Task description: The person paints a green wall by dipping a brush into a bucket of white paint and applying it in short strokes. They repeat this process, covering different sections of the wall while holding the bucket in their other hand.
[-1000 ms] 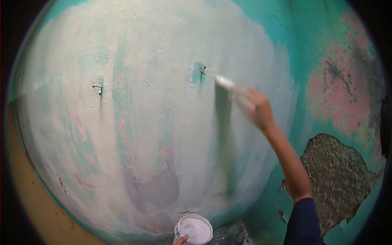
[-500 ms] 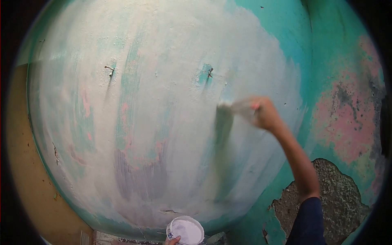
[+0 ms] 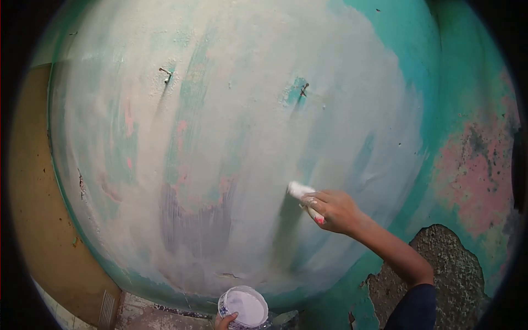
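My right hand (image 3: 336, 211) is closed around the handle of a paintbrush (image 3: 301, 191), whose white-coated bristles meet the wall (image 3: 258, 143). White paint is smeared on the fingers. Thin, streaky white covers most of the turquoise wall, with pink and grey patches showing through. At the bottom, my left hand (image 3: 225, 320) grips the rim of a white paint bucket (image 3: 243, 306), thumb on the outside; its other fingers are hidden. Pale paint fills the bucket.
Two bent metal hooks, a left one (image 3: 166, 74) and a right one (image 3: 303, 89), stick out of the wall. To the right, a turquoise side wall has peeling pink paint and a bare rough patch (image 3: 448, 264). A tan panel (image 3: 71, 220) stands at left.
My right hand has brought the paintbrush down the wall, lower than before. The whole view has shifted slightly, and the bucket stays in my left hand.
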Demonstrator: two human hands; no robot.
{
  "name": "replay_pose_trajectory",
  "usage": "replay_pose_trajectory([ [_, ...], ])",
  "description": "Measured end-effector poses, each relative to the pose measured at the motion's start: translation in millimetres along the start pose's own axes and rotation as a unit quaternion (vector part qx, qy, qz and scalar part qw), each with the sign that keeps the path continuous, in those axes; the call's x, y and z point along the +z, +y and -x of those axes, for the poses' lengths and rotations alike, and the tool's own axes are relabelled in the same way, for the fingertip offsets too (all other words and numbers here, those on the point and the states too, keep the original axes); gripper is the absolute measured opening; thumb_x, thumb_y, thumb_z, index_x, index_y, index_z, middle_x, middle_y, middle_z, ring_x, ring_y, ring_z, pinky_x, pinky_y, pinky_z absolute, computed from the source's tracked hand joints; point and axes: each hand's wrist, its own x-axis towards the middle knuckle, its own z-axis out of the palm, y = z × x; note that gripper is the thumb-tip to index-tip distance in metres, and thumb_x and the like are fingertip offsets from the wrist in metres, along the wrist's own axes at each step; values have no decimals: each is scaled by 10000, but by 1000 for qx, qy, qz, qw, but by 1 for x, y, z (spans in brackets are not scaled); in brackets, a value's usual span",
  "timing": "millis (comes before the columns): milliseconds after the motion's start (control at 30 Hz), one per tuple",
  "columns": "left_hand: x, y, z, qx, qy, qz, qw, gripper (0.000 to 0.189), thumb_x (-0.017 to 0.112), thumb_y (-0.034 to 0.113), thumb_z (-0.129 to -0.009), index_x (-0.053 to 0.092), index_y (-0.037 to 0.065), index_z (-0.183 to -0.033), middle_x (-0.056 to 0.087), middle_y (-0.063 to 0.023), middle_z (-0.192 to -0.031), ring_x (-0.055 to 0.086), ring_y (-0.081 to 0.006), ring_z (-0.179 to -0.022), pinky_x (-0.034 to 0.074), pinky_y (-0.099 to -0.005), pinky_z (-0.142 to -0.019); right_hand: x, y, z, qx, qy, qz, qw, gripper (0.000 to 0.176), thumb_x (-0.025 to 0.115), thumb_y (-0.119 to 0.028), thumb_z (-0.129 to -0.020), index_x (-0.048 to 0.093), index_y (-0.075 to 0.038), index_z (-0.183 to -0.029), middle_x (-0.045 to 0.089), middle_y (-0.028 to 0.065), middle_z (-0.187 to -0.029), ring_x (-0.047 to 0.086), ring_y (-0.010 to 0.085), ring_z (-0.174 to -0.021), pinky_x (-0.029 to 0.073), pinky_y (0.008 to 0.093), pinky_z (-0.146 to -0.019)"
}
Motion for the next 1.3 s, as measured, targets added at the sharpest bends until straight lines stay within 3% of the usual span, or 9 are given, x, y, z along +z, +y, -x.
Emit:
replay_pose_trajectory([
  [133,4,-38,2,53,-5,-68,996,452,577,80,-875,509,32,-1320,561,-162,-1233,534,-312,-1140,416,-380,-995,-24,30,-20,53,-2,-68,996,226,719,-97,-775,724,-149,-994,717,82,-951,695,238,-840,561,347,-725],
  [200,13,-62,-3,-417,38,336,844,447,606,119,-864,536,51,-1301,569,-126,-1224,548,-272,-1104,439,-352,-956,-54,58,-47,36,106,-107,988,104,671,-103,-827,742,-135,-897,725,84,-922,699,235,-809,558,337,-719],
  [333,8,-57,5,-392,26,336,856,437,635,153,-865,559,71,-1287,579,-99,-1202,554,-230,-1077,447,-333,-931,-96,74,-84,101,250,-30,962,165,651,-77,-834,727,-120,-975,719,86,-917,693,246,-828,554,321,-710],
  [400,-5,-42,5,86,-8,-47,995,396,581,161,-921,555,62,-1303,552,-59,-1225,524,-162,-1060,435,-289,-918,-76,61,-78,108,254,42,960,209,656,-77,-831,711,-123,-1027,713,95,-929,687,249,-837,552,328,-713],
  [467,-5,-22,-9,-84,12,153,985,455,592,148,-884,512,49,-1321,555,-85,-1235,537,-211,-1088,442,-353,-939,-36,48,-55,78,254,174,948,357,673,-68,-802,660,-111,-1156,697,111,-975,671,256,-862,544,345,-721],
  [533,-3,-10,-20,-374,73,516,768,586,615,124,-811,427,23,-1357,560,-137,-1256,563,-309,-1143,457,-480,-982,12,9,-24,20,232,165,958,300,658,-29,-781,679,-29,-1080,699,117,-1022,686,237,-877,551,335,-730],
  [933,-47,-14,-32,-387,95,525,752,533,638,57,-819,456,-13,-1314,574,-146,-1221,574,-277,-1122,479,-417,-955,190,-144,122,125,68,-165,976,278,685,-84,-742,691,-23,-1014,698,107,-1015,678,258,-920,552,353,-783],
  [1033,-54,-10,-42,-382,95,527,753,532,640,66,-823,455,-1,-1318,560,-142,-1240,561,-268,-1141,463,-418,-974,180,-156,117,259,23,-284,923,194,678,-93,-841,689,-33,-1025,699,124,-1025,691,257,-881,555,346,-755],
  [1300,-97,12,-76,-320,69,530,782,584,637,18,-811,406,5,-1348,539,-142,-1264,547,-260,-1158,436,-404,-1011,138,-240,56,643,277,-609,374,173,651,-110,-914,643,60,-946,678,92,-869,638,127,-759,524,263,-622],
])
